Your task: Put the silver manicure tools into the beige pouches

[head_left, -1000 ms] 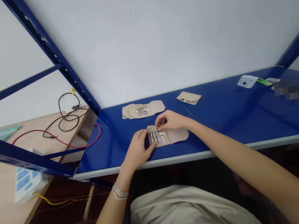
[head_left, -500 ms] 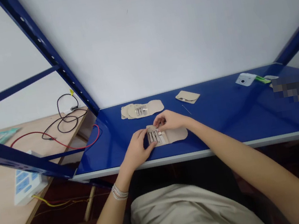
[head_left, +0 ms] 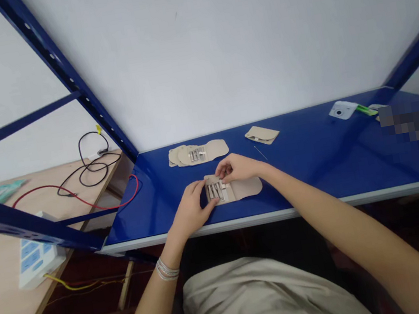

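The open beige manicure case [head_left: 247,188] lies flat on the blue steel shelf [head_left: 308,172], near its front edge. Left hand [head_left: 190,211]: fingers curled against the case's left edge. Right hand [head_left: 237,168]: fingers bent over the upper ends of the steel implements [head_left: 216,192]. Neither grip can be confirmed. A second manicure case [head_left: 203,152] lies beyond.

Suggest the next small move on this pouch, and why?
Probably press the metal tools fully down into the beige pouch with the right hand: its fingers are at the tools' upper ends, and the left hand is against the pouch's left edge, likely steadying it.
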The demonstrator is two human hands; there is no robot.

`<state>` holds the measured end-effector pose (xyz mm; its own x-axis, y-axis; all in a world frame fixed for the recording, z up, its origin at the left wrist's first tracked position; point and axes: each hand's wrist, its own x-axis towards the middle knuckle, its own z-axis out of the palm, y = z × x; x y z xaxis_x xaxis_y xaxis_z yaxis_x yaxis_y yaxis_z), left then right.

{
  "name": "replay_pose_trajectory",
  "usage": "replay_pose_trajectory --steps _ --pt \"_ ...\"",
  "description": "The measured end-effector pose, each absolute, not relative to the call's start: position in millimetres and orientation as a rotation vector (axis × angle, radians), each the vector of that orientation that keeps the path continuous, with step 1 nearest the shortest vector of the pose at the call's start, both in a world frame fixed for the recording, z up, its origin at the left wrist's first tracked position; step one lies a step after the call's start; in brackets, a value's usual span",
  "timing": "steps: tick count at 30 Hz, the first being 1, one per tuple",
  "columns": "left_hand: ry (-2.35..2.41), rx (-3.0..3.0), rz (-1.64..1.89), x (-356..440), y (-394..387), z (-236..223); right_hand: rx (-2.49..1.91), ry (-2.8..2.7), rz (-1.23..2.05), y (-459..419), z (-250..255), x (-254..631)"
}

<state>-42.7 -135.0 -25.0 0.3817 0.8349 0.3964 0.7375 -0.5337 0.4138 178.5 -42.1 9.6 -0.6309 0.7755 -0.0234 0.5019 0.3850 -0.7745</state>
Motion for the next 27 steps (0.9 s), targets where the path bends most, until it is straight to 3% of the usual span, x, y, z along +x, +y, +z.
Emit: replay_pose_trajectory --steps 10,27 --pt "1.273 2.588 1.09 -28 -152 -12 -1.135 -2.397 0.971 -38 7 180" --pt "1.239 2.77 0.807 -22 -159 -8 -1.135 -2.388 0.938 -41 9 178"
